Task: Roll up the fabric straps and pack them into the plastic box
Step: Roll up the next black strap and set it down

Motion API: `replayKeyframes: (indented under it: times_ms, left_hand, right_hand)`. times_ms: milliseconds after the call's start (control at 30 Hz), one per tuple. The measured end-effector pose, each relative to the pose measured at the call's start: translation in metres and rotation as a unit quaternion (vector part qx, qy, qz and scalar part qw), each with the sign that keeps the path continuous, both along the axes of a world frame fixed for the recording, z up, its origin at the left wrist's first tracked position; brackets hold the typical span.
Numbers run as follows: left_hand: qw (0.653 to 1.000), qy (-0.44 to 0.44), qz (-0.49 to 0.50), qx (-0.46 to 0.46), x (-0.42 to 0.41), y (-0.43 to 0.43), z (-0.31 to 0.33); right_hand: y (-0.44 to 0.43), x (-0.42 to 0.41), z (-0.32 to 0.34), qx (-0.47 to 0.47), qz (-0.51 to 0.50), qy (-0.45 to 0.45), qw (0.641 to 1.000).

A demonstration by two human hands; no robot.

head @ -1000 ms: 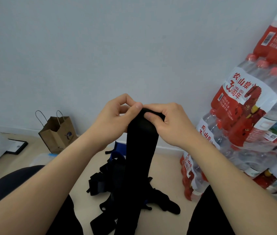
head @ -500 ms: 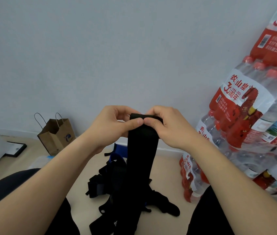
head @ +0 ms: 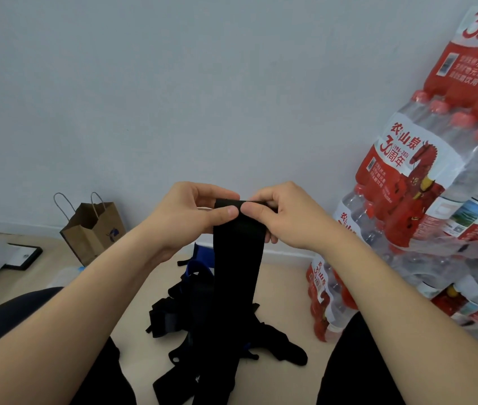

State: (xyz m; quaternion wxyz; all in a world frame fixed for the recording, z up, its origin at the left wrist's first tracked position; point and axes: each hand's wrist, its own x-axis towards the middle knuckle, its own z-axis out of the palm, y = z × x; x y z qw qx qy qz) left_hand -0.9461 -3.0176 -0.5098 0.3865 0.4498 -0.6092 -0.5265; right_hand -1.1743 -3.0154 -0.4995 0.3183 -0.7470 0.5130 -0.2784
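Note:
A wide black fabric strap [head: 236, 258] hangs straight down in front of me, its top end folded over. My left hand [head: 191, 214] pinches that folded top edge from the left with thumb and fingers. From the right, my right hand [head: 287, 217] pinches the same edge. The strap's lower part drops between my knees onto a pile of black and blue straps [head: 202, 325] on the floor. Something blue [head: 202, 252] shows behind the strap near the wall; I cannot tell what it is. No plastic box is clearly in view.
Stacked shrink-wrapped packs of water bottles [head: 425, 200] with red labels fill the right side. A brown paper bag [head: 94, 229] stands against the wall at left, with a flat black-framed item [head: 23, 257] beside it. My dark-trousered knees frame the beige floor.
Both hands have come down lower with the strap's top end. The fold at the top is now flatter, pinched between both thumbs and fingers.

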Motion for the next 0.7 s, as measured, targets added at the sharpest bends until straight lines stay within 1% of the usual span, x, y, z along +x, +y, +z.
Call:
replayKeyframes:
  times_ms: [33,100,233,300,367,433,500,600,700]
  left_hand:
    - [1.0,-0.004,-0.016,0.009,0.001,0.0,0.001]
    - [0.999,0.016,-0.039,0.035,0.001,0.001,0.001]
    - [0.997,0.041,-0.033,0.058,0.004,0.0,0.002]
    - [0.996,0.053,-0.03,0.066,0.006,-0.001,0.003]
    - [0.996,0.058,-0.033,0.06,0.009,-0.001,0.002]
    - [0.998,0.041,-0.034,0.041,0.01,-0.002,0.002]
    - [0.999,0.022,-0.041,0.017,0.012,-0.002,0.004]
    - [0.996,-0.008,-0.082,0.017,0.014,-0.001,0.008]
    - [0.992,-0.065,-0.112,0.01,0.014,0.002,0.01]
  right_hand:
    - [0.0,0.0,0.0,-0.013,-0.011,-0.005,1.0]
    - [0.0,0.0,-0.002,-0.036,-0.023,-0.025,0.999]
    - [0.004,0.002,-0.004,-0.049,-0.014,-0.076,0.996]
    - [0.004,0.001,-0.001,-0.032,-0.003,-0.087,0.996]
    - [0.003,-0.003,0.002,0.022,0.022,-0.101,0.994]
    - [0.003,-0.003,0.004,0.057,0.032,-0.098,0.993]
    - [0.005,-0.003,0.004,0.04,0.023,-0.088,0.995]
    - [0.007,0.0,0.003,0.002,0.002,-0.103,0.995]
    - [0.007,0.002,0.0,-0.012,-0.002,-0.115,0.993]
